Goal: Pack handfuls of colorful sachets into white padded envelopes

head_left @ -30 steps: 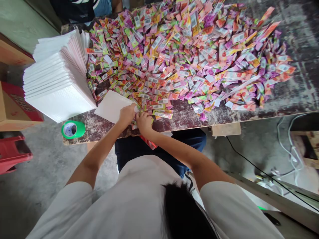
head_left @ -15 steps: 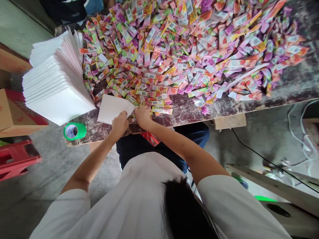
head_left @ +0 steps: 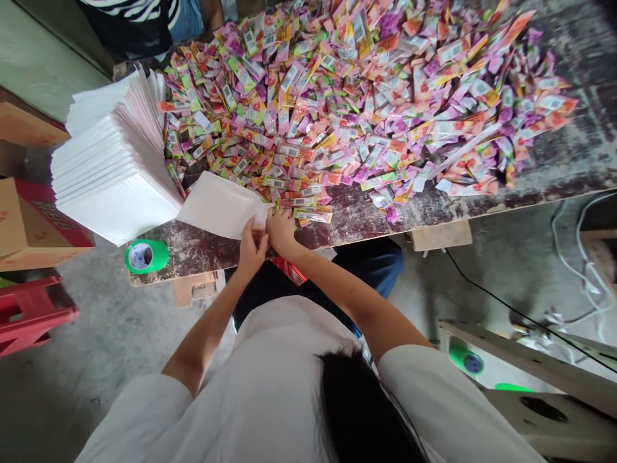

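A flat white envelope (head_left: 216, 204) lies slanted at the table's front edge, its right end at my hands. My left hand (head_left: 252, 247) is at its lower right edge, fingers bent and the thumb apart, with fingertips on the envelope. Curled over the envelope's right end is my right hand (head_left: 281, 230); its fingertips are partly hidden, and whether it also holds a sachet I cannot tell. Just right of it lie several colourful sachets (head_left: 312, 215), part of a wide heap of sachets (head_left: 299, 122).
A tall stack of white envelopes (head_left: 116, 183) stands at the left, with a green tape roll (head_left: 147, 256) before it. Cartons (head_left: 41, 225) and a red stool (head_left: 36, 315) are left of the table. Another person (head_left: 139, 26) is at the far left side.
My left hand has slid right along the envelope, close to my right hand. The envelope has turned slightly and now shows more of its length. The right hand has hardly moved.
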Demonstrator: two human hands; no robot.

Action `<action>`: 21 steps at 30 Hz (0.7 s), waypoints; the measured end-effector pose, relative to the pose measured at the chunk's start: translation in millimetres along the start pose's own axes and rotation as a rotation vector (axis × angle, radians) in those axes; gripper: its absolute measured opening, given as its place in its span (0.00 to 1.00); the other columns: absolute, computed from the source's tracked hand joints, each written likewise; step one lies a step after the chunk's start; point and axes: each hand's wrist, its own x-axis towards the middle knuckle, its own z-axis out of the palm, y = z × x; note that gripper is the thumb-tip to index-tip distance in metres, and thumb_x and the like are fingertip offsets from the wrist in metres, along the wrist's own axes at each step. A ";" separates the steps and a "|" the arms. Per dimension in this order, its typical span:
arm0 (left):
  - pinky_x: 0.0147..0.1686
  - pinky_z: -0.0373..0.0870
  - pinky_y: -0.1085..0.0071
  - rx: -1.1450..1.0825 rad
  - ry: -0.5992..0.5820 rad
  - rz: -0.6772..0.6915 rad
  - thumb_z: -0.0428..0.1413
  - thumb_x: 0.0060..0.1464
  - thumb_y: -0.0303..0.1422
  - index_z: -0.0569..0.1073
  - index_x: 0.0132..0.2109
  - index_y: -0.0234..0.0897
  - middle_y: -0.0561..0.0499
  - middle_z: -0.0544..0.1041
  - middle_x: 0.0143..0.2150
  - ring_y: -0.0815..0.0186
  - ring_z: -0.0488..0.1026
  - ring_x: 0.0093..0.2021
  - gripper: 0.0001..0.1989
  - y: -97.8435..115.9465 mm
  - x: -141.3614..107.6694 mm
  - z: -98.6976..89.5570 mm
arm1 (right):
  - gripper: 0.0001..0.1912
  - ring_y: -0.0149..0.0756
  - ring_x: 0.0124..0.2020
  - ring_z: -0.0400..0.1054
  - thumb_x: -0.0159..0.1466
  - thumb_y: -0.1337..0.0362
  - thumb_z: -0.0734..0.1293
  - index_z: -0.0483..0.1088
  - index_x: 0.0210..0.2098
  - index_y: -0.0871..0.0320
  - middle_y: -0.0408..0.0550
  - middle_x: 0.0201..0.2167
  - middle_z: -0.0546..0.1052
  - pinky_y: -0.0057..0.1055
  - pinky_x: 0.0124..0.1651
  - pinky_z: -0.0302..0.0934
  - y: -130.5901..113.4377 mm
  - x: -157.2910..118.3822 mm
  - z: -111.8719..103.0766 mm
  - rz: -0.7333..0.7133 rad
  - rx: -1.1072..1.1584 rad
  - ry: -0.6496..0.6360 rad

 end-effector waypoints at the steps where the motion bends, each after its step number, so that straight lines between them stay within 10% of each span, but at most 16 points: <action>1: 0.47 0.70 0.65 -0.044 0.142 -0.092 0.55 0.56 0.34 0.58 0.62 0.34 0.43 0.72 0.47 0.63 0.72 0.45 0.29 -2.0 -13.6 5.7 | 0.21 0.47 0.46 0.70 0.70 0.72 0.49 0.64 0.57 0.64 0.65 0.45 0.73 0.40 0.40 0.69 1.4 -0.3 -0.4 0.003 0.023 0.008; 3: 0.45 0.71 0.67 -0.152 0.268 -0.352 0.59 0.52 0.34 0.58 0.60 0.35 0.42 0.71 0.49 0.63 0.73 0.45 0.31 -4.5 -32.9 16.5 | 0.20 0.47 0.46 0.69 0.70 0.72 0.50 0.64 0.57 0.64 0.65 0.45 0.73 0.40 0.41 0.68 2.6 0.0 -0.5 0.016 0.054 0.015; 7: 0.36 0.71 0.70 -0.367 0.010 -0.693 0.58 0.53 0.34 0.68 0.46 0.35 0.49 0.76 0.35 0.65 0.75 0.33 0.14 -8.3 -28.3 25.5 | 0.21 0.48 0.47 0.68 0.69 0.72 0.50 0.62 0.58 0.64 0.67 0.46 0.72 0.42 0.41 0.67 0.1 1.0 1.3 0.048 0.080 0.003; 15: 0.40 0.69 0.65 -0.038 -0.174 -0.540 0.54 0.56 0.30 0.69 0.26 0.39 0.48 0.75 0.23 0.60 0.76 0.29 0.10 -0.3 -18.7 27.5 | 0.24 0.48 0.50 0.70 0.60 0.72 0.64 0.60 0.56 0.66 0.66 0.47 0.72 0.37 0.45 0.67 5.3 6.0 -21.6 -0.055 0.142 -0.212; 21: 0.43 0.72 0.64 -0.664 -0.249 -0.713 0.63 0.43 0.29 0.73 0.36 0.36 0.47 0.79 0.37 0.62 0.77 0.38 0.10 -7.6 -21.4 16.7 | 0.33 0.49 0.48 0.72 0.51 0.73 0.69 0.57 0.55 0.68 0.66 0.47 0.72 0.37 0.47 0.66 18.0 6.1 -11.4 -0.057 0.295 -0.323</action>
